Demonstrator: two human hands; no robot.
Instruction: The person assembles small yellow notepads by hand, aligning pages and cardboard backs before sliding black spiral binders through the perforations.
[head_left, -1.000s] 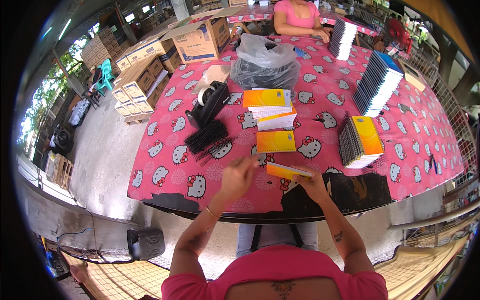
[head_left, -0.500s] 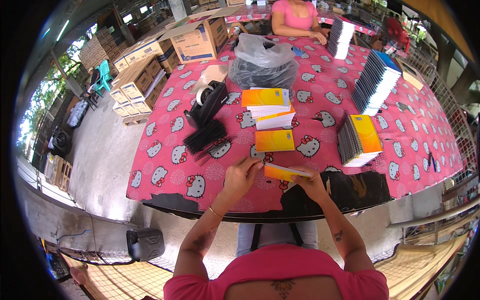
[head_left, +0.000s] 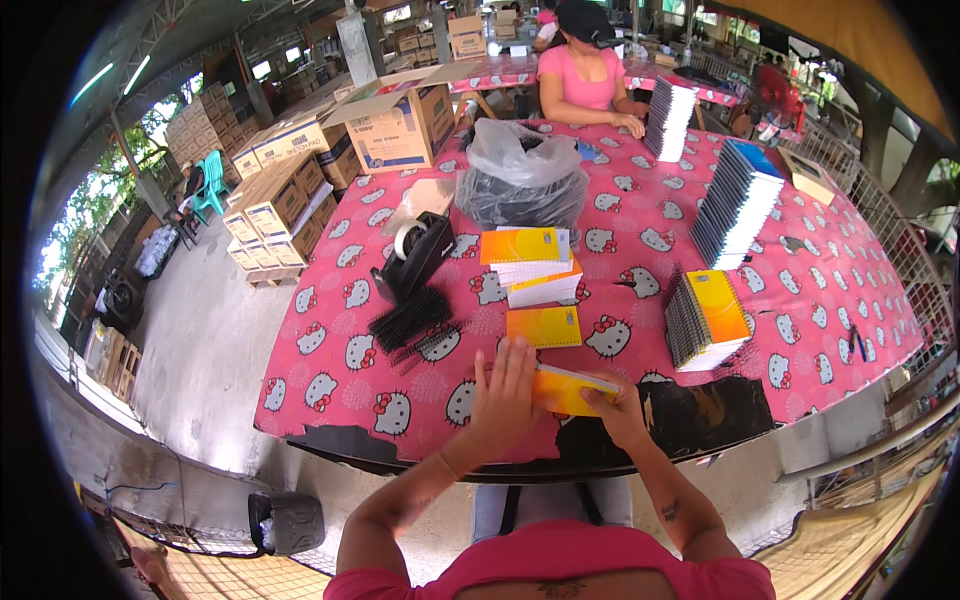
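A small yellow-orange notebook (head_left: pixel 568 391) is held above the table's near edge by my right hand (head_left: pixel 620 412), its thumb on the cover and fingers under the right end. My left hand (head_left: pixel 507 392) lies against the notebook's left edge, fingers stretched out and close together. Just beyond it, another yellow-orange notebook (head_left: pixel 543 327) lies flat. Farther off sits an uneven pile of yellow-covered notebooks (head_left: pixel 524 247) with white pages. Left of these is a heap of black binding coils (head_left: pixel 410 320). A bound stack of coil-edged notebooks (head_left: pixel 708 322) stands to the right.
A black tape dispenser (head_left: pixel 415 257) and a grey plastic bag (head_left: pixel 524 180) stand on the pink patterned table cover (head_left: pixel 620 270). Tall notebook stacks (head_left: pixel 737 205) rise at right. Pliers (head_left: pixel 857 343) lie near the right edge. A co-worker (head_left: pixel 585 75) sits opposite. Cartons (head_left: pixel 395 130) stand back left.
My left hand has gone from a closed pinch at the notebook's left end to stretched fingers along its edge. The notebook's cover now faces up more. The view has tilted upward.
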